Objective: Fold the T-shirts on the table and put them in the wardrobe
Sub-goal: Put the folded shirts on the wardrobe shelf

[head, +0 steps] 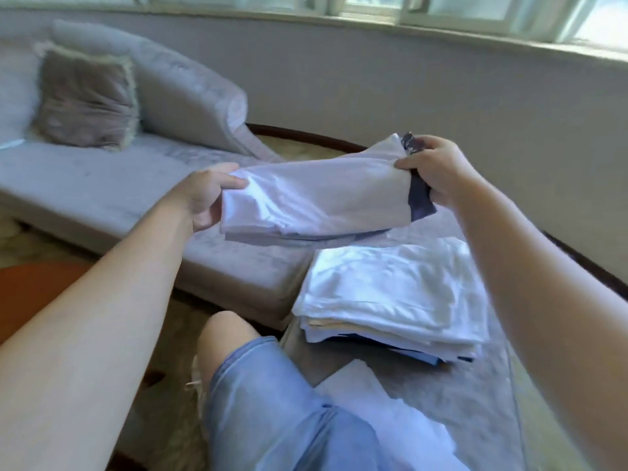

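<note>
Both hands pinch a folded white T-shirt with dark navy trim (316, 198) at opposite ends, left hand (207, 195) and right hand (438, 171), holding it taut in the air above the stack of folded white shirts (390, 297), likely to keep its fold.

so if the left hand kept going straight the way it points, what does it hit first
The left hand grips the folded shirts, so those would travel with it. Past them, likely the end of the grey sofa, though depth is unclear.
</note>
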`<state>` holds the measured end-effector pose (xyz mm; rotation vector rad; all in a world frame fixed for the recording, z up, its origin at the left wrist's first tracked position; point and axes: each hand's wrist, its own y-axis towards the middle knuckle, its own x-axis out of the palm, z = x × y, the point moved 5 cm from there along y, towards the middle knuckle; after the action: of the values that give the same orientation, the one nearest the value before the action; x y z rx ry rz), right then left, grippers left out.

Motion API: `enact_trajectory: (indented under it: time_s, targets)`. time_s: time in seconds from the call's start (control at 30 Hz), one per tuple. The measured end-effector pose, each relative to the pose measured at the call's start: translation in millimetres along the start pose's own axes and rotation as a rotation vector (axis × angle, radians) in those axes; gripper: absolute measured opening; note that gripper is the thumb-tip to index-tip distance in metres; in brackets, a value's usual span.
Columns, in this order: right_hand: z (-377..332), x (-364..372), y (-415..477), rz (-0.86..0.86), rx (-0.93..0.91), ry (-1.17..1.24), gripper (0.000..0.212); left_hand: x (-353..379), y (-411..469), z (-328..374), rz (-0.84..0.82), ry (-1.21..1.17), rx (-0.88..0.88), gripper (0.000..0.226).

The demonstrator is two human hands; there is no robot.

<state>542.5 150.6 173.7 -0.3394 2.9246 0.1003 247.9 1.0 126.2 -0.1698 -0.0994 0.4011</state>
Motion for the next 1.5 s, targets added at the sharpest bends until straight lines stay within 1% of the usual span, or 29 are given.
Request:
enact_trajectory:
  time_s: [0.03,0.07,0.1,0.17,0.2,0.23,0.27,0.3,0.37,0.4,0.47,0.53,0.6,0.63,0.67,0.73,0.8,0.87,0.93,0.97,1.07,1.2,1.3,1.37,1.43,1.5]
  targets:
    - [11,-24,-2,0.013,0.042,-0.005,0.031,19,5,-10,-0.042,0.016,-0.024,0.021]
    - [26,-45,-5,0.02,0.088,-0.037,0.027,37,9,-27,-0.079,0.082,-0.068,0.022]
    - [47,-63,-8,0.034,0.145,-0.113,0.023,54,11,-50,-0.124,0.172,-0.122,0.028]
    - [99,-90,-24,0.066,0.295,-0.37,0.01,80,15,-107,-0.185,0.348,-0.25,0.055]
    - [126,-97,-35,0.077,0.365,-0.469,0.007,95,7,-130,-0.196,0.382,-0.301,0.066]
    - [150,-100,-46,0.081,0.418,-0.497,0.008,106,0,-149,-0.194,0.411,-0.324,0.069]
    - [168,-100,-55,0.075,0.446,-0.482,0.012,116,-6,-161,-0.189,0.46,-0.316,0.064]
    - [182,-100,-60,0.069,0.447,-0.463,0.028,123,-8,-169,-0.204,0.503,-0.282,0.055]
    - [194,-97,-67,0.059,0.397,-0.472,0.062,127,-8,-175,-0.213,0.535,-0.221,0.051]
    - [195,-95,-67,0.057,0.366,-0.472,0.072,124,-4,-176,-0.199,0.531,-0.205,0.052]
    - [195,-91,-64,0.054,0.339,-0.454,0.08,114,4,-179,-0.178,0.515,-0.224,0.057]
    - [195,-88,-61,0.053,0.33,-0.482,0.073,106,11,-186,-0.188,0.544,-0.266,0.065]
    - [194,-88,-59,0.124,0.3,-0.542,0.06,99,20,-190,-0.164,0.616,-0.277,0.075]
    - [192,-90,-59,0.178,0.283,-0.57,0.059,96,25,-192,-0.129,0.673,-0.257,0.08]
    - [191,-91,-60,0.222,0.267,-0.591,0.062,94,29,-192,-0.099,0.715,-0.237,0.085]
    - [196,-95,-63,0.268,0.257,-0.582,0.067,97,35,-193,-0.082,0.721,-0.217,0.089]
    - [199,-96,-69,0.299,0.203,-0.516,0.057,104,40,-195,-0.098,0.712,-0.187,0.085]
    - [196,-98,-77,0.338,0.075,-0.461,0.037,109,47,-198,-0.11,0.737,-0.143,0.079]
    - [193,-98,-79,0.339,-0.013,-0.513,0.02,112,53,-199,-0.12,0.766,-0.106,0.071]
    - [195,-97,-78,0.312,-0.018,-0.551,0.017,112,56,-200,-0.123,0.782,-0.094,0.066]
    - [209,-99,-71,0.254,0.084,-0.566,0.016,111,62,-205,-0.148,0.838,-0.101,0.055]
    - [229,-105,-63,0.219,0.258,-0.455,0.008,113,64,-216,-0.237,0.836,-0.215,0.052]
    - [241,-104,-58,0.154,0.361,-0.381,0.01,118,64,-220,-0.294,0.734,-0.292,0.052]
    - [246,-104,-56,0.13,0.398,-0.37,0.012,117,62,-222,-0.337,0.634,-0.369,0.052]
    - [247,-106,-54,0.124,0.404,-0.367,0.013,114,64,-225,-0.364,0.542,-0.42,0.052]
    - [245,-106,-55,0.137,0.385,-0.36,0.011,110,66,-225,-0.36,0.471,-0.414,0.052]
